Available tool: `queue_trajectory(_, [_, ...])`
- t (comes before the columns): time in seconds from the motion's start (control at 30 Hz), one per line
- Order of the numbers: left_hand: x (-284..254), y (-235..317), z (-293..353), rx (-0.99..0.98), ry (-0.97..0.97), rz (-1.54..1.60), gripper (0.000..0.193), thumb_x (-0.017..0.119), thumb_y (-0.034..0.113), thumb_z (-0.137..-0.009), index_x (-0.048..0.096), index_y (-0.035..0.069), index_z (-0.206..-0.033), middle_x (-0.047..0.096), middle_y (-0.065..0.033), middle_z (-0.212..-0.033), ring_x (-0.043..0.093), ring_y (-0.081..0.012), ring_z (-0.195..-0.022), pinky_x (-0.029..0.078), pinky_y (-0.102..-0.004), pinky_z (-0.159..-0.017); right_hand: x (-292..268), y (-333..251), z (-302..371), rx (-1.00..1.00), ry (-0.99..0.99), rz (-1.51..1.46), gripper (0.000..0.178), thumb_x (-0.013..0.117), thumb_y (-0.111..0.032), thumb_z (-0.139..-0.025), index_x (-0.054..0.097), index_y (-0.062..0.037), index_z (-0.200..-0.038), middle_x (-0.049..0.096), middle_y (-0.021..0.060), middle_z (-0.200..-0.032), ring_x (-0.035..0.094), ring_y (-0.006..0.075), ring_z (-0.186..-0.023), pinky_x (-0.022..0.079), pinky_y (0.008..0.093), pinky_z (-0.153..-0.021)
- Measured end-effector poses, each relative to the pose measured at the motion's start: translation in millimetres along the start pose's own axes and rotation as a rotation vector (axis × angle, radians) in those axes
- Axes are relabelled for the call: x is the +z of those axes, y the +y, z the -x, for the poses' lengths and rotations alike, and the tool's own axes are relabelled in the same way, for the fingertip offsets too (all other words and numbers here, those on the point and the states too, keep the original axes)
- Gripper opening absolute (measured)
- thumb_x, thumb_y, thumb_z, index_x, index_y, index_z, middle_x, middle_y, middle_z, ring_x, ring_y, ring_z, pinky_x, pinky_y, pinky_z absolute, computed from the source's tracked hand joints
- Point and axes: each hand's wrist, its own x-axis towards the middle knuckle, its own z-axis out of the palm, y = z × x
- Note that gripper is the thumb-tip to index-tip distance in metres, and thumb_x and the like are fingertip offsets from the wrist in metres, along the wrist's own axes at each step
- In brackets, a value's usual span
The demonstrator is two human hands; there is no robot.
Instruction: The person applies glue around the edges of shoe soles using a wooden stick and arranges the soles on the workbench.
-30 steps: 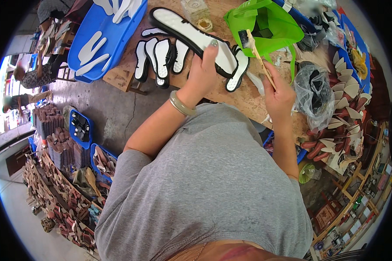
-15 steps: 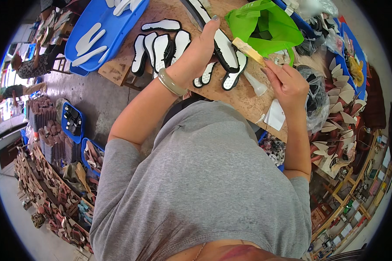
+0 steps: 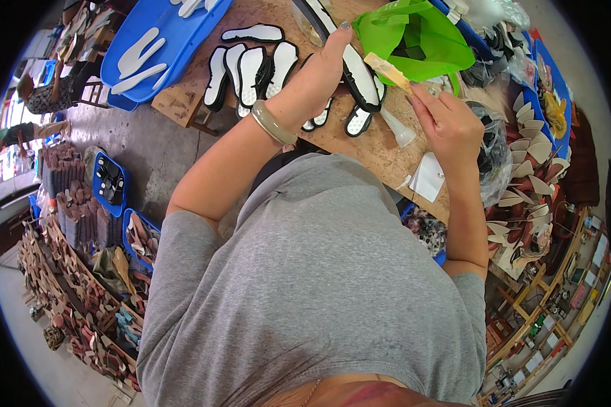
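Note:
My left hand (image 3: 312, 83) grips a long black-edged shoe sole (image 3: 360, 71) with a white inner face, thumb pressed along it. The sole is held slanted above the workbench (image 3: 360, 152). Close to its right edge, my right hand (image 3: 449, 125) pinches a flat yellowish brush (image 3: 387, 70), its pale, crusted end pointing left toward the sole. Whether the brush touches the sole I cannot tell. Several similar black-and-white soles (image 3: 252, 68) lie on the bench left of my left hand. Another sole (image 3: 358, 121) lies partly hidden under the held one.
A blue tray (image 3: 183, 51) of white insoles stands at the far left. A green bag (image 3: 377, 34) sits behind the brush. Beside my right hand are a whitish nozzle-shaped piece (image 3: 399, 129), white paper (image 3: 428, 178) and a clear plastic bag (image 3: 497, 159). Two people stand at the far left.
The held sole and my left hand have shifted slightly right. The brush has turned a little, its pale end rising slightly. Both hands keep their hold.

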Motion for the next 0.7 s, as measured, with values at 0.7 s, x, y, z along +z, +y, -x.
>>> queue_trajectory(0.7, [-1,-33,-7,0.435,0.033,-0.259,0.046,0.029,0.037,-0.099,0.053,0.000,-0.112,0.060,-0.0062,-0.102,0.056,-0.0139,-0.094,0.045,-0.0280,-0.086,-3,-14,24,0.614,0.083,-0.676,0.018,0.065,-0.016,-0.088,0.070,-0.0070,-0.103,0.066,0.0034,-0.072,0.052,0.0028,-0.059,0.042,0.0209,-0.053])
